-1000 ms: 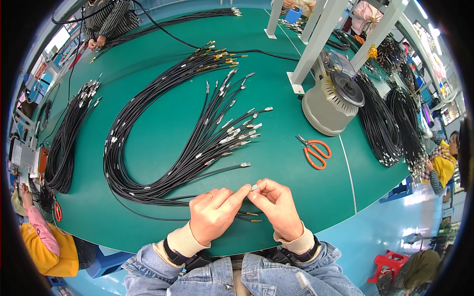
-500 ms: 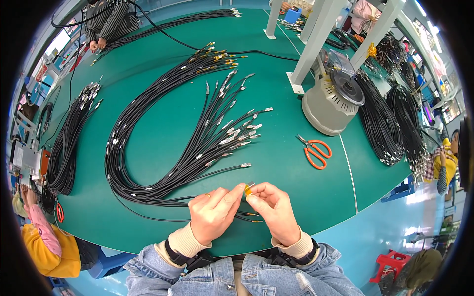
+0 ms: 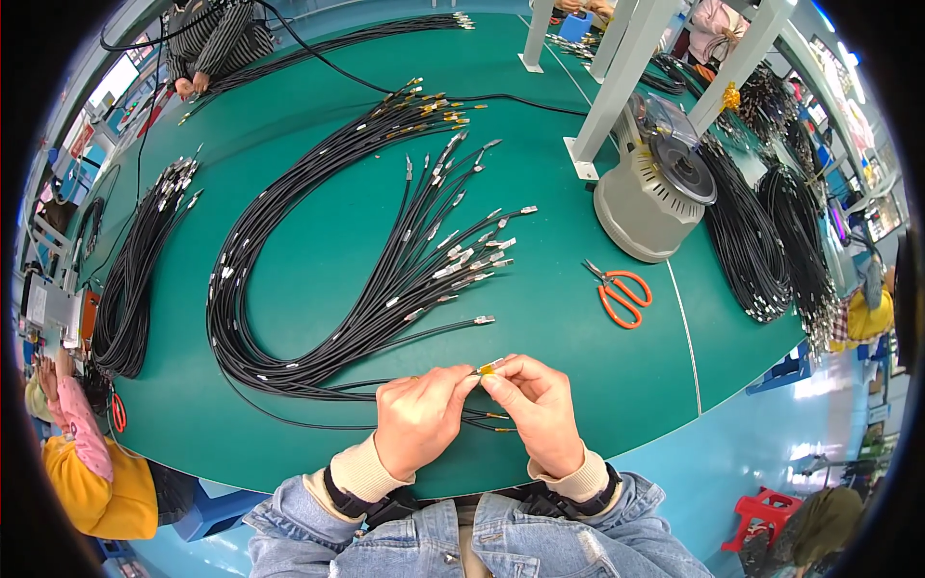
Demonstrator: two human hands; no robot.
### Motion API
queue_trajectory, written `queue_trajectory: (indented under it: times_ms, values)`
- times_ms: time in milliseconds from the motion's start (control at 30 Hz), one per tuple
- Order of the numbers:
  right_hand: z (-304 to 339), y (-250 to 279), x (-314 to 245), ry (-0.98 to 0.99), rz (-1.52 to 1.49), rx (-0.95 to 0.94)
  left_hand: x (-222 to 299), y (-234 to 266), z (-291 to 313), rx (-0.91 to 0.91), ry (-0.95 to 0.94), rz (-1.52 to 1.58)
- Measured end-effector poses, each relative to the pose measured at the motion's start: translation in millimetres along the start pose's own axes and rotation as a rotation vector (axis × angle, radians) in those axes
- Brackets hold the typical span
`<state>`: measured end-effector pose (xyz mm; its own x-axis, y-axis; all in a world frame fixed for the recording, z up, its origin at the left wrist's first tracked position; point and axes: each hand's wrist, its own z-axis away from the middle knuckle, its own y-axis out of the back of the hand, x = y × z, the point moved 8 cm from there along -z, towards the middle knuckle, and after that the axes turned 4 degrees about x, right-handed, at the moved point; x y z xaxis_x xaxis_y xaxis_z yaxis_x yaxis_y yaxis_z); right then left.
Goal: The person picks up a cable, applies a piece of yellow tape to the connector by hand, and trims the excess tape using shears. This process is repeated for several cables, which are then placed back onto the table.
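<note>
At the near side of the table, my left hand (image 3: 416, 414) is closed on a black cable just behind its end. A short band of yellow tape (image 3: 488, 368) shows at that end, between my two hands. My right hand (image 3: 536, 405) pinches the taped end between thumb and forefinger. Under my hands lie a few other cable ends (image 3: 499, 416) with yellow wraps. A large looped bundle of black cables (image 3: 252, 241) spreads ahead and to the left, its silver connectors (image 3: 467, 258) fanned out toward the middle of the table.
Orange-handled cutters (image 3: 621, 294) lie to the right, below a grey round machine (image 3: 647, 217) beside white metal posts (image 3: 626, 72). More cable bundles rest at the left (image 3: 130, 289) and right (image 3: 747, 241). Other people sit around the table; a red stool (image 3: 761, 520) stands at lower right.
Both hands stay close together at the cable end. My left hand has turned slightly, and the yellow-taped end has tilted from nearly upright to flatter, pointing right.
</note>
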<state>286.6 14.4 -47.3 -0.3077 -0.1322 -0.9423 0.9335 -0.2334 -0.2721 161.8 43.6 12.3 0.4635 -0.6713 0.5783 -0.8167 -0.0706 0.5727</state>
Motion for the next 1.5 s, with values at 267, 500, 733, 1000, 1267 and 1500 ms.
queue_trajectory:
  times_ms: [267, 500, 733, 1000, 1267, 1500]
  values:
    - [-1, -2, -3, 0.103, -0.006, -0.005, -3, -2, 1, -0.030, 0.023, 0.021]
    - [-3, -1, -2, 0.181, 0.053, -0.014, -24, -8, 5, -0.220, 0.292, 0.290]
    - [-5, -8, -6, 0.234, 0.062, -0.037, -31, -16, 8, -0.438, 0.421, 0.601]
    - [-1, -10, -13, 0.248, 0.190, -0.152, -39, -22, 20, -0.581, 0.662, 0.873]
    - [7, -11, -14, 0.176, 0.094, -0.146, -26, -11, 17, -0.492, 0.469, 0.622]
    - [21, -19, -15, 0.270, 0.216, -0.238, -15, -1, 24, -0.353, 0.297, 0.479]
